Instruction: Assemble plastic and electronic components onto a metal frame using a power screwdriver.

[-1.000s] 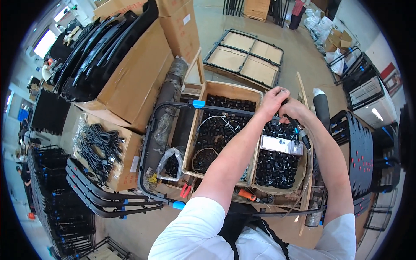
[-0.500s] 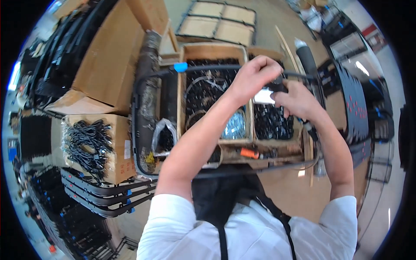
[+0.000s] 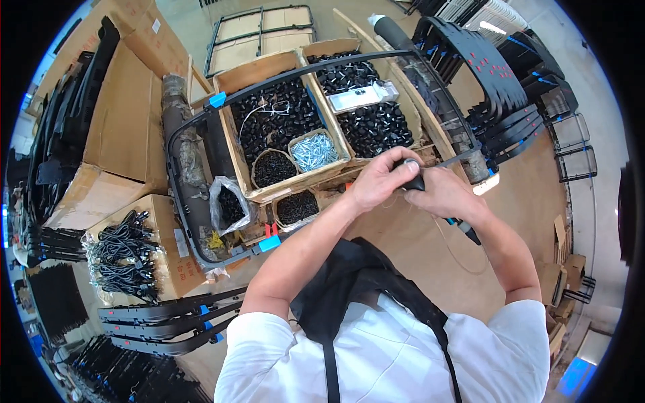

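**Both hands closed on a small black part at the frame's edge**

The grip of the left hand (image 3: 377,180) is closed, fingers curled over a small black part (image 3: 411,180), and the right hand (image 3: 449,195) is clamped against it from the other side, so the two hands touch. The part sits at the near right corner of a curved black frame (image 3: 176,144) with blue clips, just in front of the wooden crates.

The left wooden crate (image 3: 232,80) is filled with small black pieces, a white cord lying on top. Set at its near end are a round basket of black pieces (image 3: 272,168) and a square tub of silver screws (image 3: 314,150). The right wooden crate (image 3: 322,48) is also filled with black pieces, and a flat silver packet (image 3: 359,99) rests on them. In front of the crates stands another round basket of black pieces (image 3: 296,207), and beside it a clear plastic bag (image 3: 227,201) holding more dark pieces.

Further left, an open cardboard box (image 3: 168,262) carries bundles of black cables (image 3: 121,252). Black slatted panels (image 3: 168,316) with blue clips lie near it on the floor.
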The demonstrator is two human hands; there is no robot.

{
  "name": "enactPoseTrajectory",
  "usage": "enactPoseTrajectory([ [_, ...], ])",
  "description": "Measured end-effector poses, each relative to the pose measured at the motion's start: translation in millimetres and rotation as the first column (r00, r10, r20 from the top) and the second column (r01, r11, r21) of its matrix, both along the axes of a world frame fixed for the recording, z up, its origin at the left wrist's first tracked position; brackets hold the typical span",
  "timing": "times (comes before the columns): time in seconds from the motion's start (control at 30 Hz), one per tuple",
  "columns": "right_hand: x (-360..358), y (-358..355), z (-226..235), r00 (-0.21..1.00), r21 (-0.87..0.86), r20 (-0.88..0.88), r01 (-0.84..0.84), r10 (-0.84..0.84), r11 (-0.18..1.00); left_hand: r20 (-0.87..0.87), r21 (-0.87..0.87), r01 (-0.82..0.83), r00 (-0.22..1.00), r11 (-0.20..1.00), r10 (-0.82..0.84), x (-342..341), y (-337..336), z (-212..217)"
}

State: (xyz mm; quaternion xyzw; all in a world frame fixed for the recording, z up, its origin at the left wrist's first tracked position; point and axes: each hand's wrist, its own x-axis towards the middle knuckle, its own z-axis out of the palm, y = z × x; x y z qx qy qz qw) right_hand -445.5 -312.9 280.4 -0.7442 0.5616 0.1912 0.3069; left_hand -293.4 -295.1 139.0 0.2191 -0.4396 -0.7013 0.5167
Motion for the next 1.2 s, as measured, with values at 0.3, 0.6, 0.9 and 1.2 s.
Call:
enactPoseTrajectory([
  [0.3, -40, 5, -36, 0.992, -0.056, 0.127, 0.001, 0.007, 0.998, 0.024, 0.065, -0.153, 0.988, 0.986, 0.152, -31, 7, -5],
  [0.6, -43, 7, -41, 0.993, -0.111, 0.090, -0.061, 0.071, 0.992, 0.085, 0.036, -0.224, 0.972, 0.974, 0.220, -35, 15, -4],
  [0.9, -39, 9, -47, 0.989, -0.062, 0.128, -0.069, 0.076, 0.996, 0.050, 0.061, -0.304, 0.952, 0.951, 0.301, -43, 29, -12],
  [1.2, -35, -1, -52, 0.973, 0.013, 0.229, -0.047, 0.043, 0.999, -0.011, 0.063, -0.397, 0.917, 0.916, 0.398, -55, 20, -24],
])
